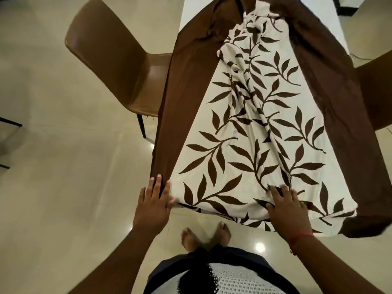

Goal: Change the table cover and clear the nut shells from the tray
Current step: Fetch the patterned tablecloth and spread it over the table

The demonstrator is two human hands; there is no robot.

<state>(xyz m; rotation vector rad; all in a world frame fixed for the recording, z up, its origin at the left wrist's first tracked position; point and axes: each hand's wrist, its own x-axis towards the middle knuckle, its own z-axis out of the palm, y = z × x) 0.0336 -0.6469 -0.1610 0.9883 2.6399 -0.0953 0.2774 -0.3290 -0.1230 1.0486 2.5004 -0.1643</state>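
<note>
one table cover [250,158] lies in view, cream with dark brown leaves and a plain brown border down both long sides. one white table [191,9] shows beneath it, bare only at the far end. two brown chairs stand by: one chair [118,66] at the left of the table, a second chair [375,90] at the right, partly hidden under the cloth. two hands rest flat on the near end of the cover, the left hand [153,203] and the right hand [288,211]. one red thread bracelet [301,237] circles the right wrist. two bare feet [203,236] stand on the tiled floor [53,166].
</note>
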